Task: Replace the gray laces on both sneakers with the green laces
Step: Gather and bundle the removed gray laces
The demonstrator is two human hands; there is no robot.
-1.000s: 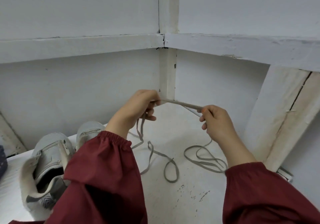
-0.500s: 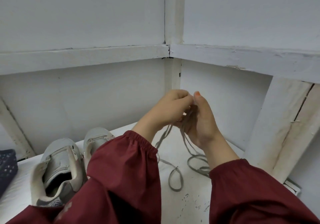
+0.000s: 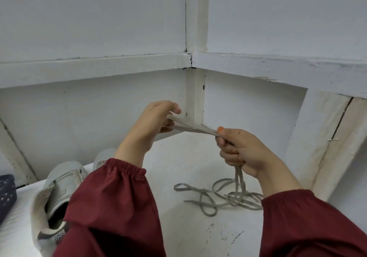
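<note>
The curled fingers (image 3: 172,108) of the left hand (image 3: 153,125) pinched one end of a flat gray fabric shoelace (image 3: 193,128), and the thumb (image 3: 220,130) and bent fingers of the right hand (image 3: 245,153) closed round it a little further along. A short doubled stretch ran taut between the two hands, sloping down from left to right, above the back corner of the white painted tabletop (image 3: 184,165). Below the right fist the strands hung straight down and ended in a loose tangle of loops lying on the tabletop, just in front of the right wrist. Both forearms wore dark red sleeves with gathered elastic cuffs (image 3: 125,169). To the left, partly hidden behind the left sleeve, stood a pair of light gray canvas sneakers (image 3: 61,185) with cream collars, toes pointing toward the wall; whether any lace remained in their eyelets could not be told. At the far left edge sat part of a dark blue perforated plastic basket (image 3: 6,195). White panelled walls with pale wooden rails (image 3: 95,67) met in the corner behind the hands.
</note>
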